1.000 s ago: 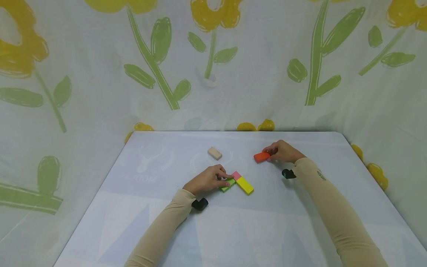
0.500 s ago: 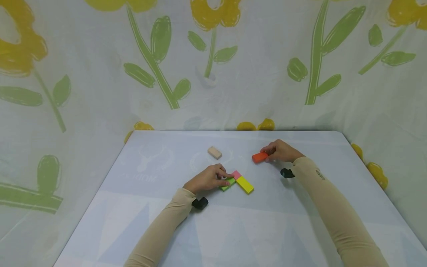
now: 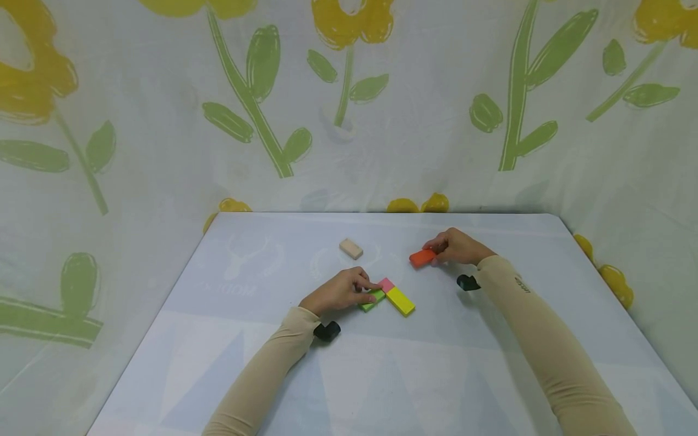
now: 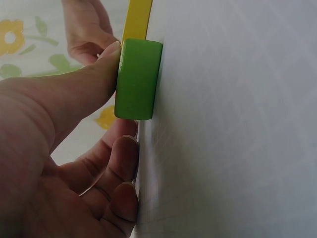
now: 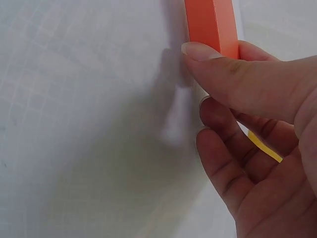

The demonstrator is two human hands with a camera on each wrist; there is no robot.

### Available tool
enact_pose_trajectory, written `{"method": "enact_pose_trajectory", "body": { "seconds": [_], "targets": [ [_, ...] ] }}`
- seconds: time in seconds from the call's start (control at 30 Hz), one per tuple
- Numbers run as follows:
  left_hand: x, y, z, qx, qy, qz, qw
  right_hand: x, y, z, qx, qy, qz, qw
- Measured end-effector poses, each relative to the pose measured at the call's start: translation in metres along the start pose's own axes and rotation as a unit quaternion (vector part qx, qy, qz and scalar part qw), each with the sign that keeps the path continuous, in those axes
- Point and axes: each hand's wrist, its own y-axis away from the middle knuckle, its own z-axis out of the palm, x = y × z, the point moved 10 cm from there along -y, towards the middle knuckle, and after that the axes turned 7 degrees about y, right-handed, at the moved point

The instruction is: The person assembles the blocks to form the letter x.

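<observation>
A green block (image 4: 138, 79) lies flat on the table, with my left hand (image 3: 342, 290) gripping it between thumb and fingers. The left wrist view shows the thumb on its upper edge and the other fingers curled low beside it. At the green block's far end sits a pink block (image 3: 386, 284), where my left index finger reaches. A yellow block (image 3: 400, 301) extends from the pink one toward the near right. My right hand (image 3: 462, 247) pinches the end of an orange block (image 3: 422, 259) between thumb and fingers, low over the table and right of the group.
A plain wooden block (image 3: 351, 249) lies behind the group, toward the table's back. The white table (image 3: 371, 381) meets a flower-printed cloth (image 3: 414, 121) at its back and sides. Small dark devices sit at both wrists.
My right hand has shifted slightly left with the orange block, bringing it a little nearer the group. My left hand and the other blocks stay in place.
</observation>
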Motion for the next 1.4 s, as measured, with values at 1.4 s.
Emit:
{"method": "enact_pose_trajectory", "body": {
  "seconds": [1.4],
  "targets": [
    [-0.002, 0.001, -0.001, 0.007, -0.013, -0.012, 0.9998, -0.029, -0.002, 0.011, -0.011, 0.007, -0.069, 0.9975]
  ]
}}
